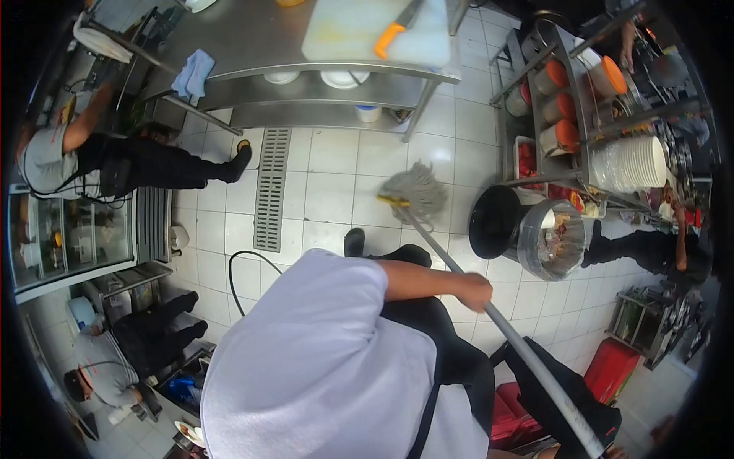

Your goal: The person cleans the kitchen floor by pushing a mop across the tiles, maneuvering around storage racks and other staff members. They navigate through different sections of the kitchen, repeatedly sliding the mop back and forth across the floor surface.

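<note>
the left hand (474, 292) is clamped on the mop handle (527, 359), fingers wrapped together round the grey pole with the knuckles on top. the pole passes right through the fist. from the fingers it runs far and left to the mop head (417, 191), and near and right down to the bottom edge of the view. the stringy grey mop head lies spread on the white tiled floor (336, 183), well apart from the fingers. a black bucket (493, 222) stands just right of the mop head. touching the bucket on its right is a bag-lined bin (550, 239) with food scraps in it. left of the mop head a long drain grate (271, 187) is set into the tiles. beyond it stands a steel counter (260, 38) carrying a white cutting board (344, 30), an orange-handled knife (390, 40) and a blue cloth (193, 74). another person (115, 164) in dark trousers stands at the far left.
</note>
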The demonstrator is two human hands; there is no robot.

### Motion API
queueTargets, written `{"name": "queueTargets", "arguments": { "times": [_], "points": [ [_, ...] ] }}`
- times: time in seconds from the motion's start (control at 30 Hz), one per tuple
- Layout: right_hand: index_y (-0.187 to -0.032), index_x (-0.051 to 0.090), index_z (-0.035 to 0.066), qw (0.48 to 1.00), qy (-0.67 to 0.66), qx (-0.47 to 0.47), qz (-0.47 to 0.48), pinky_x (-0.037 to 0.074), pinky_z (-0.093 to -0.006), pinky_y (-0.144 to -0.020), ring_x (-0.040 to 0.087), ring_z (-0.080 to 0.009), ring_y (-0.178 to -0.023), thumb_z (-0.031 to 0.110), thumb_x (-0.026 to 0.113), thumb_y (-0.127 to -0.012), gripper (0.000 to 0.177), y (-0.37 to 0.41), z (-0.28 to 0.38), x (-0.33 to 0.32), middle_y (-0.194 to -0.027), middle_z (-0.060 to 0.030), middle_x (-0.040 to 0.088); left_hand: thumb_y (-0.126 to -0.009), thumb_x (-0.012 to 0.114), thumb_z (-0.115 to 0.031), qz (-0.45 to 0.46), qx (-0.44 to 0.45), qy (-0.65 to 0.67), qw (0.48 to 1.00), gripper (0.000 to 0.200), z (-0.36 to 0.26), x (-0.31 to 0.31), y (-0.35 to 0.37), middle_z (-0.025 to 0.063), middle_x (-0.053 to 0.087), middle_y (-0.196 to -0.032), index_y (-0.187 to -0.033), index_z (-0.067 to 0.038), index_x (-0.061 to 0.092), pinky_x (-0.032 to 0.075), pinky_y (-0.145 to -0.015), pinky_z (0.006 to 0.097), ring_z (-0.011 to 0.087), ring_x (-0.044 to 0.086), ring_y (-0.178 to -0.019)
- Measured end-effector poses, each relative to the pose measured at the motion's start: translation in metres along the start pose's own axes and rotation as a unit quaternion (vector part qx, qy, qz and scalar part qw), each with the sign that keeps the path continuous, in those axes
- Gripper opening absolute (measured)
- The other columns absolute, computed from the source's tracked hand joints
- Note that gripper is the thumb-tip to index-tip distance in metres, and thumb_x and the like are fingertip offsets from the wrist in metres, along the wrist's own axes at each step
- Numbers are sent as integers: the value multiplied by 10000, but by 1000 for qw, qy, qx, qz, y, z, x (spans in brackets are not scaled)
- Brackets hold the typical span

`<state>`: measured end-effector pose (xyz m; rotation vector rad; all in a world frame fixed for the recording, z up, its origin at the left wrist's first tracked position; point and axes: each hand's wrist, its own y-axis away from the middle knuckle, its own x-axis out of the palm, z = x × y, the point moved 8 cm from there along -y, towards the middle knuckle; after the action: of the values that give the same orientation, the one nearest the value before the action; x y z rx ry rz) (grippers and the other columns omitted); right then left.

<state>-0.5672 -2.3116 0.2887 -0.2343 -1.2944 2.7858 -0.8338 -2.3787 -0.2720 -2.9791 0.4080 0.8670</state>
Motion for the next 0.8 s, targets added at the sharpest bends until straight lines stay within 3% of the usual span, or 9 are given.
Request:
{"name": "queueTargets", "arguments": {
  "times": [0.03, 0.17, 0.23, 0.27, 0.33, 0.37, 0.43, 0.6, 0.8],
  "points": [
    [-655, 534, 180, 968, -202, 151, -2, 382, -305, -473, 441, -104, -423, 287, 588, -966, 334, 17, -16, 40, -487, 52, 380, -759, 658, -291, -32, -17, -19, 999, 237, 18, -17, 20, 176, 681, -712, -724, -65, 721, 536, -662, 495, 387, 678, -723],
    [-830, 504, 103, 894, -396, 130, 163, 310, -288, -418, 366, -81, -391, 255, 419, -979, 229, 67, -15, 157, -476, 60, 320, -698, 677, -206, -262, -19, -51, 964, 159, 106, -86, 134, 142, 608, -644, -623, -95, 590, 477, -595, 503, 396, 622, -660],
    [-727, 473, 118, 905, -381, 125, 140, 306, -294, -424, 330, -94, -364, 248, 439, -950, 260, 117, 24, 226, -435, 49, 265, -660, 689, -169, -320, -92, -21, 943, 108, 148, -119, 214, 125, 605, -656, -656, -115, 596, 476, -621, 496, 383, 627, -699],
    [-789, 379, 108, 814, -513, 143, 233, 338, -245, -516, 348, -66, -429, 80, 518, -868, 162, 144, 36, 255, -463, 27, 353, -643, 695, -156, -332, -96, -28, 938, 101, 170, -129, 251, 123, 626, -695, -714, -120, 633, 485, -657, 492, 371, 635, -730],
    [-804, 386, 104, 777, -550, 166, 259, 250, -227, -418, 350, -47, -349, 89, 537, -820, 153, 199, 52, 297, -432, 47, 388, -620, 692, -107, -360, -174, -49, 915, 200, 221, -144, 328, 133, 669, -809, -820, -95, 683, 514, -724, 452, 365, 647, -823],
    [-750, 373, 105, 792, -518, 170, 274, 343, -256, -405, 491, -126, -390, 74, 571, -826, 214, 224, 57, 312, -458, -1, 450, -624, 685, -77, -394, -163, -30, 904, 207, 231, -158, 364, 142, 675, -828, -831, -77, 685, 519, -757, 446, 360, 650, -854],
    [-770, 419, 98, 760, -481, 214, 382, 394, -345, -480, 495, -177, -428, 72, 574, -833, 170, 272, 67, 341, -503, -33, 463, -684, 683, -88, -411, -254, -107, 869, 100, 258, -169, 412, 131, 679, -809, -783, -101, 684, 525, -785, 457, 354, 652, -866],
    [-772, 409, 107, 781, -461, 264, 329, 379, -370, -599, 438, -169, -477, 85, 577, -858, 190, 286, 39, 318, -522, -41, 440, -689, 719, -164, -381, -244, -193, 871, 119, 272, -157, 395, 110, 673, -834, -787, -124, 665, 512, -800, 476, 352, 652, -861],
    [-800, 412, 110, 817, -444, 208, 304, 274, -269, -588, 322, -72, -490, 84, 522, -878, 137, 183, 42, 227, -537, 38, 350, -681, 722, -194, -322, -154, -159, 920, 106, 208, -132, 220, 146, 678, -764, -744, -113, 694, 532, -708, 509, 383, 673, -791]
  ]
}}
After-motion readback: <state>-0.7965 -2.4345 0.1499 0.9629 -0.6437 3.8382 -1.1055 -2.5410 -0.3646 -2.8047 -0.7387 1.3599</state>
